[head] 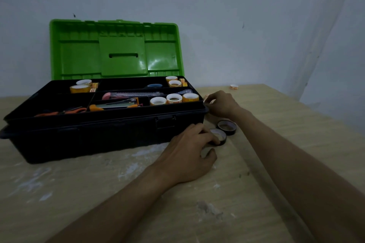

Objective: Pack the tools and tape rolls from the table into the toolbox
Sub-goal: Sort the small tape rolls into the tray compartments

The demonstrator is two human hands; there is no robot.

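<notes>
The toolbox sits left of centre on the table, its green lid up. At centre frame the left hand curls its fingers around a black tape roll lying at the box's right front corner. A second black roll touches it just beyond. Further up, the right hand pinches a small pale roll beside the box's right end. Another small roll lies well apart, upper right.
</notes>
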